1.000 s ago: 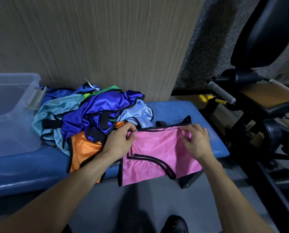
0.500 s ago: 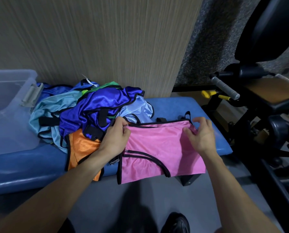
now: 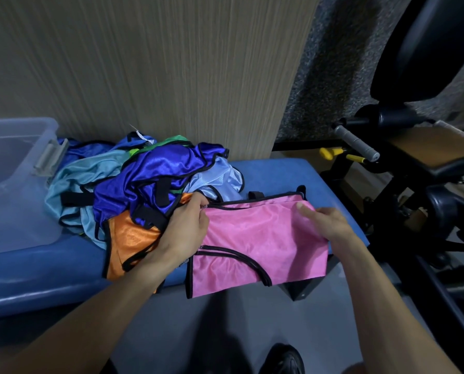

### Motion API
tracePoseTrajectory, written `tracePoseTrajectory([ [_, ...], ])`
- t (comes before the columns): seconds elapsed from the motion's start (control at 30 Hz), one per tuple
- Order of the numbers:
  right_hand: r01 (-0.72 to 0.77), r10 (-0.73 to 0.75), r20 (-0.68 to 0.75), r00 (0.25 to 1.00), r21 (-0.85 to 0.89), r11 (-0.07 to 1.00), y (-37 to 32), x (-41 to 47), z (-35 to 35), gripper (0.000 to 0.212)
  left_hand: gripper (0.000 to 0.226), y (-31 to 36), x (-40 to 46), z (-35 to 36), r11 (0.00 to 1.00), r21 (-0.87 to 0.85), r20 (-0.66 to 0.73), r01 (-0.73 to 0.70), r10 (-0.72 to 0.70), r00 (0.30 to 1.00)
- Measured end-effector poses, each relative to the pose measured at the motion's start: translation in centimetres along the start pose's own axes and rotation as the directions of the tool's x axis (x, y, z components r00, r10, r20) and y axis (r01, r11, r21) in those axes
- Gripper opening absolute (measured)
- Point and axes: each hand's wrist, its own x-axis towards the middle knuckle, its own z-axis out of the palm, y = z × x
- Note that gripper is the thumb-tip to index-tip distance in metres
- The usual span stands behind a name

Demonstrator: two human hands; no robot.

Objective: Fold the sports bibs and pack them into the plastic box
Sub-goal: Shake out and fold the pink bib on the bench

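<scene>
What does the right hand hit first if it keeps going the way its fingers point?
The right hand lies on the pink bib, fingers pointing left along the cloth. Straight on, they would probably meet the left hand, which pinches the bib's top left corner. Depth is unclear; they might pass just behind it.

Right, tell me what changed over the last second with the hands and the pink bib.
The right hand let go of the pink bib's top edge and now lies flatter on the cloth, fingers extended. The left hand still pinches the bib's upper left corner. The bib, the bib pile and the plastic box stayed put.
</scene>
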Motion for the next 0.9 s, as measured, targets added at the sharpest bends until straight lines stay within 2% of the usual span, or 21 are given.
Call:
tracePoseTrajectory([
  [0.13,-0.019,0.02,-0.013,1.0,0.088,0.996,-0.1,0.3,0.2,0.065,0.015,-0.1,-0.1,0.2,1.0,0.002,-0.006,0.001,-0.001,1.0],
  [0.33,0.064,-0.04,-0.131,0.991,0.179,0.982,0.2,0.6,0.9,0.027,0.017,0.5,-0.7,0.4,0.995,0.08,-0.02,-0.057,0.059,0.998],
  [0.4,0.102,-0.059,-0.183,0.981,0.232,0.967,0.5,1.1,-0.2,0.02,0.021,1.3,-0.7,0.9,0.989,0.117,0.013,-0.094,0.093,0.996],
  [0.5,0.121,-0.066,-0.254,0.965,0.206,0.971,1.1,2.1,-2.4,0.024,0.03,3.4,0.6,2.9,0.977,0.148,0.113,-0.156,0.14,0.984],
  [0.63,0.146,-0.078,-0.33,0.941,0.189,0.971,2.2,4.1,-4.8,0.021,0.036,6.4,4.2,6.0,0.967,0.179,0.151,-0.181,0.155,0.976],
  [0.77,0.117,-0.062,-0.337,0.94,0.147,0.982,2.5,6.7,-5.0,0.025,0.028,5.4,8.2,7.1,0.977,0.186,0.082,-0.102,0.088,0.993],
  [0.9,0.143,-0.119,-0.276,0.954,0.069,0.987,1.9,8.9,-3.5,0.036,0.027,3.5,10.4,6.8,0.996,0.088,0.028,0.035,-0.038,0.999],
])
